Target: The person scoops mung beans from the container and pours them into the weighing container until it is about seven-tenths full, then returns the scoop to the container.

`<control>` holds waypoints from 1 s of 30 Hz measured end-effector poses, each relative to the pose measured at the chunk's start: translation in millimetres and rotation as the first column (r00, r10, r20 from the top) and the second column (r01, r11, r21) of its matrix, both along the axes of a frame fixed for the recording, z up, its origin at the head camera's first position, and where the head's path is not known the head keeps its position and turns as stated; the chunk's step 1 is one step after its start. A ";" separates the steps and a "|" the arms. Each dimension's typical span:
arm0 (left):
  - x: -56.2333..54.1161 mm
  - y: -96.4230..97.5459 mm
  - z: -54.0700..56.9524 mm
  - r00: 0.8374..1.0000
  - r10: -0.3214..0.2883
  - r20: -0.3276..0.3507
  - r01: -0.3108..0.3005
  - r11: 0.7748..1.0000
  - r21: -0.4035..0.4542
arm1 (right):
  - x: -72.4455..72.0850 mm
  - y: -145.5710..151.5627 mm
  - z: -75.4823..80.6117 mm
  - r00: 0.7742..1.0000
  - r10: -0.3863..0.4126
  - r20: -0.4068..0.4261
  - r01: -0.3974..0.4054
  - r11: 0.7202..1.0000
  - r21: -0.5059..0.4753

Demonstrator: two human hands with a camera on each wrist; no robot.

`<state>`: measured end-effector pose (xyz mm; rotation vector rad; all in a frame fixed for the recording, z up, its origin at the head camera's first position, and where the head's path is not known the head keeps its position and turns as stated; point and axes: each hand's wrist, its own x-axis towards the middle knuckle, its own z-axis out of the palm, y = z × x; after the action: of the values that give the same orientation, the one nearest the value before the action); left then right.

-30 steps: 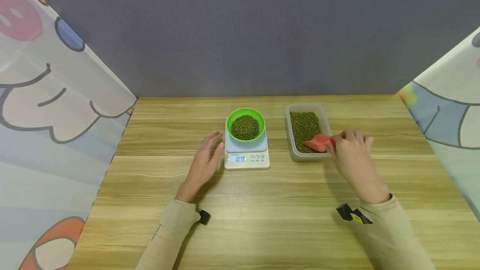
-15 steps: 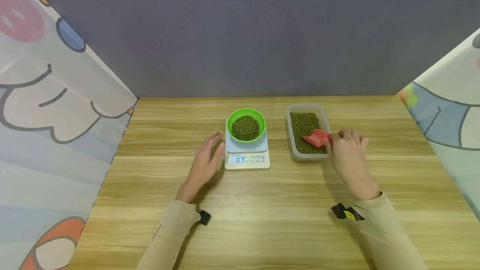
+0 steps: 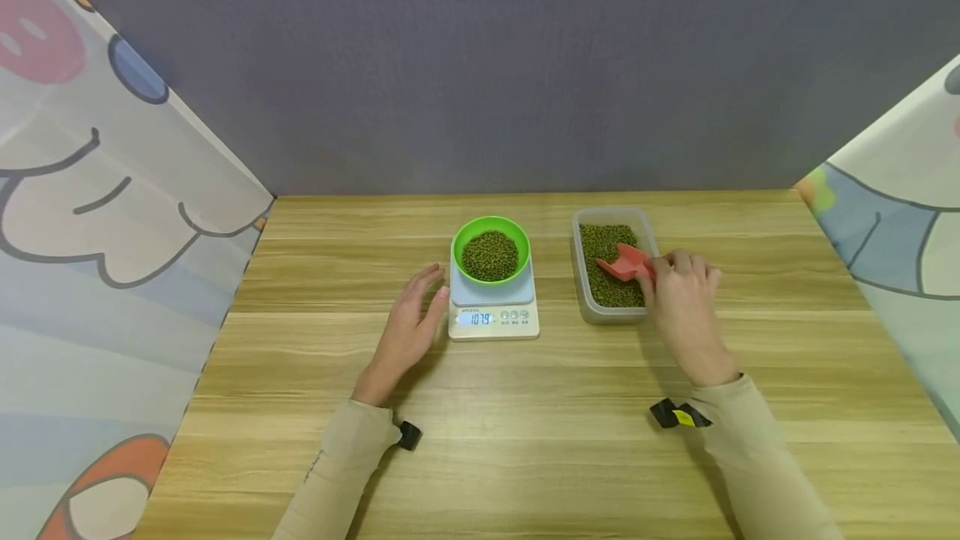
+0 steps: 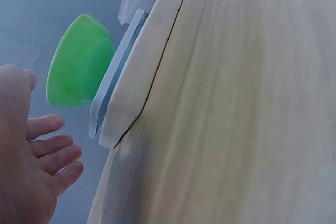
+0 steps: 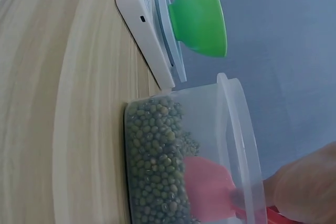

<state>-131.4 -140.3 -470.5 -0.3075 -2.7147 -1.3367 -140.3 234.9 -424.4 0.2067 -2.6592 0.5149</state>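
My right hand grips the handle of a red scoop over the right side of a clear plastic container. The scoop's blade lies at the surface of the mung beans in that container; in the right wrist view the scoop shows through the wall. A green bowl with mung beans in it sits on a white kitchen scale, whose display reads 107.9. Beside the scale's left edge rests my left hand, fingers relaxed and holding nothing; the left wrist view shows it apart from the bowl.
A wooden table bears everything, with a grey partition along its back edge. Cartoon-printed cloth hangs at both sides. The container stands to the right of the scale, with a gap between them.
My right hand has moved left and slightly back with the scoop, whose blade has shifted up through the beans and tipped. The left hand, bowl and display reading stay as they were.
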 end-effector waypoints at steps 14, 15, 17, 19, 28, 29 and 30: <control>-0.4 0.7 0.3 1.000 0.001 0.005 -0.001 1.000 0.002 | -11.4 -8.0 -3.7 1.000 -0.008 0.029 0.009 0.999 -0.052; -0.4 0.9 0.5 1.000 -0.001 0.004 0.001 1.000 0.001 | -11.7 -8.1 -4.0 0.999 -0.009 0.030 0.011 0.999 -0.051; -0.2 1.2 0.9 1.000 -0.003 0.002 0.003 1.000 0.000 | -12.4 -8.5 -4.5 0.999 -0.011 0.032 0.013 0.999 -0.048; -0.2 1.5 0.9 1.000 -0.005 0.000 0.005 1.000 0.000 | -13.2 -8.8 -4.7 0.999 -0.013 0.029 0.014 0.999 -0.043; -0.3 2.2 0.7 1.000 -0.007 0.007 0.007 1.000 0.001 | -18.5 -10.1 -5.3 0.999 -0.030 0.019 0.030 1.000 -0.004; -0.2 2.3 0.9 1.000 -0.007 0.007 0.007 1.000 0.002 | -19.1 -10.0 -5.7 0.999 -0.031 0.014 0.031 1.000 0.003; -0.2 2.3 1.1 1.000 -0.007 0.008 0.007 1.000 0.003 | -19.6 -9.9 -6.0 0.999 -0.030 0.009 0.030 1.000 0.008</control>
<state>-131.6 -138.0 -469.4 -0.3130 -2.7204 -1.3457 -159.9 225.0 -430.5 0.1662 -2.6696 0.4974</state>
